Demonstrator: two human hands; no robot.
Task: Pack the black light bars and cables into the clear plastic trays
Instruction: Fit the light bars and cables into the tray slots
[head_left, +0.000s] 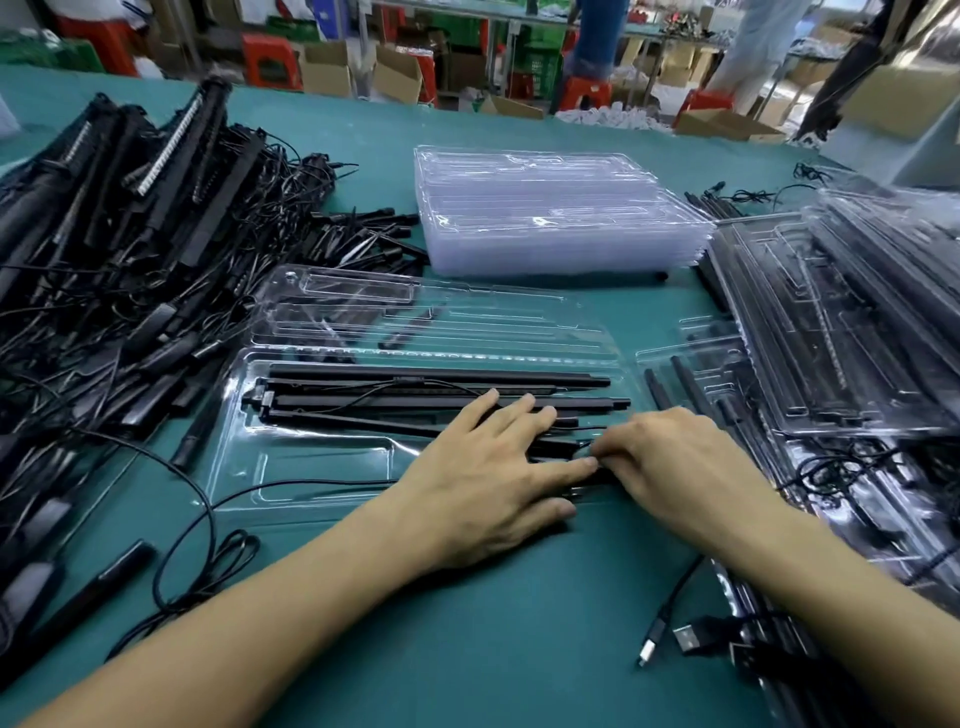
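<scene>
At table centre: clear tray (311, 457), light bars (415, 400) laid lengthwise. Left hand (488, 467), fingers spread flat, presses bars, likely seating them; right hand (670, 457), curled, pinches cable (605, 475) at 3 o'clock. Empty trays (561, 218) at 12.

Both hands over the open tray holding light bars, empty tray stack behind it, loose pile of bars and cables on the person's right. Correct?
Wrong side: the head view shows the loose pile of bars and cables on the person's left. The left hand and right hand are over the open tray, empty tray stack behind it.
</scene>
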